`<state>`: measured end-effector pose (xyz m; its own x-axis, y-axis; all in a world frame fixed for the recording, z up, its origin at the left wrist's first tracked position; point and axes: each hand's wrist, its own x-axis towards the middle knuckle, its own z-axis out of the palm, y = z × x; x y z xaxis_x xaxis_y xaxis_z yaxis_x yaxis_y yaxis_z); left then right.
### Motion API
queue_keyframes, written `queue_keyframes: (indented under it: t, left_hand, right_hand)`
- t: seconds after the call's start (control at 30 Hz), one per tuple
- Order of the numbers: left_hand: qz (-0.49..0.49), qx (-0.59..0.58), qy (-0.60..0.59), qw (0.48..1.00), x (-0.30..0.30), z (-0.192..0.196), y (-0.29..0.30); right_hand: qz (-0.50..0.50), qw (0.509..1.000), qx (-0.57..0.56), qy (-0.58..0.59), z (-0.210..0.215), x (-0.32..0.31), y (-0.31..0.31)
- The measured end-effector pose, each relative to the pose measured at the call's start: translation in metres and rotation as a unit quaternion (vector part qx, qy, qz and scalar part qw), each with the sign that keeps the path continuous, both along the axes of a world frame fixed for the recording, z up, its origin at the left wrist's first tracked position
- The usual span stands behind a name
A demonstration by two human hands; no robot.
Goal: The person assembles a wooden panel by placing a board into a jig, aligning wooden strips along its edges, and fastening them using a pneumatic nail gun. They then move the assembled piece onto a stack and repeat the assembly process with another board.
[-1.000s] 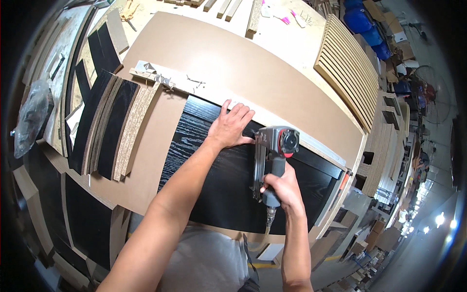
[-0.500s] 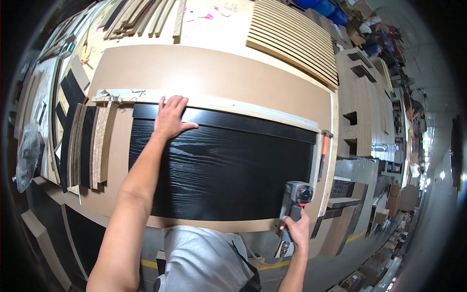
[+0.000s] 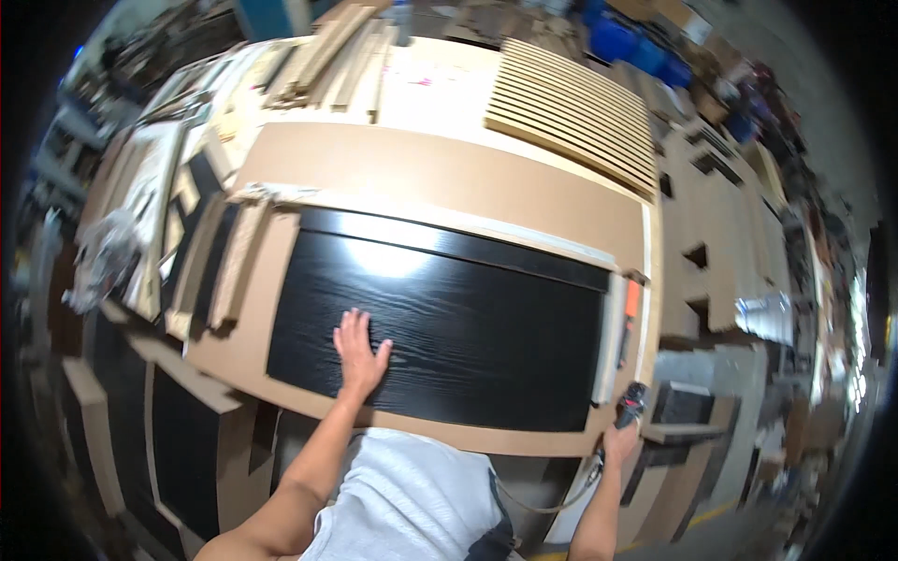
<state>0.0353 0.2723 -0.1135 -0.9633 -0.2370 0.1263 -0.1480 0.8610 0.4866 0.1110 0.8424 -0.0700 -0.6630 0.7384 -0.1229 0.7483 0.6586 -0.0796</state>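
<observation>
Head view, looking down on a workshop tabletop (image 3: 281, 393). A large black panel (image 3: 468, 327) with a wood-grain face lies flat on a wider brown board (image 3: 440, 178), which shows as a border on all sides; the panel fills the middle of the view. The left hand (image 3: 359, 357) rests palm-down on the panel near its lower edge, at about 7 o'clock from the panel's centre, fingers (image 3: 348, 329) spread apart and pointing toward 12 o'clock; the flat, open press looks suited to keeping the panel from sliding on the board. The right hand (image 3: 619, 441) is off the panel's lower right corner, at about 4 o'clock, fingers closed around the grip of a nail gun (image 3: 632, 408) held clear of the work, its hose (image 3: 552, 500) trailing down toward the body. An orange tool (image 3: 632, 301) lies just beside the panel's right edge, at 3 o'clock, within reach. A slatted panel (image 3: 571, 117) sits at 1 o'clock, well apart, and loose strips (image 3: 234, 266) are stacked at 9 o'clock just beside the board. Offcuts and dark boards crowd the lower left. A white garment (image 3: 412, 500) fills the lower edge.
</observation>
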Motion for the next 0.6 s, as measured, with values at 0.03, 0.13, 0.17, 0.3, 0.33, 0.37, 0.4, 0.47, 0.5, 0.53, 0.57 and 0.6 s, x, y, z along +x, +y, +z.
queue_keyframes:
  t: [0.03, 0.13, 0.17, 0.3, 0.33, 0.37, 0.4, 0.47, 0.5, 0.53, 0.57, 0.6]
  left_hand:
    - [0.022, 0.002, -0.009, 1.0, 0.012, 0.003, -0.002]
    - [0.066, 0.014, 0.002, 0.998, 0.026, 0.005, -0.013]
    - [0.094, 0.016, 0.003, 0.995, 0.034, 0.005, -0.023]
    - [0.152, 0.004, 0.042, 0.987, 0.046, 0.018, -0.058]
    - [0.163, 0.007, 0.052, 0.985, 0.046, 0.022, -0.069]
    - [0.172, -0.012, 0.066, 0.983, 0.047, 0.028, -0.079]
    - [0.177, -0.009, 0.077, 0.981, 0.045, 0.03, -0.092]
    - [0.19, 0.001, 0.092, 0.977, 0.041, 0.036, -0.119]
    - [0.204, -0.013, 0.093, 0.974, 0.037, 0.037, -0.136]
    - [0.217, -0.033, 0.102, 0.97, 0.031, 0.039, -0.155]
    - [0.23, -0.053, 0.11, 0.966, 0.025, 0.042, -0.177]
    - [0.238, -0.078, 0.11, 0.962, 0.016, 0.048, -0.201]
  right_hand:
    - [-0.014, 0.999, -0.001, -0.035, 0.001, -0.006, -0.004]
    - [0.044, 0.995, 0.088, 0.032, -0.029, 0.011, 0.025]
    - [-0.017, 0.999, -0.026, -0.01, -0.014, -0.007, 0.008]
    - [0.0, 0.999, -0.032, 0.001, -0.029, -0.018, 0.01]
    - [0.007, 0.999, -0.031, 0.005, -0.035, -0.018, 0.011]
    - [-0.003, 0.999, -0.034, 0.023, -0.039, -0.02, 0.009]
    - [-0.015, 0.998, -0.036, 0.04, -0.042, -0.02, 0.009]
    - [-0.015, 0.997, -0.068, 0.043, -0.041, -0.015, 0.01]
    - [-0.022, 0.994, -0.101, 0.041, -0.037, -0.016, 0.004]
    - [-0.016, 0.993, -0.073, 0.087, -0.037, -0.013, -0.005]
    - [-0.012, 0.993, -0.072, 0.089, -0.034, -0.015, -0.011]
    - [0.004, 0.992, -0.061, 0.111, -0.033, -0.012, -0.015]
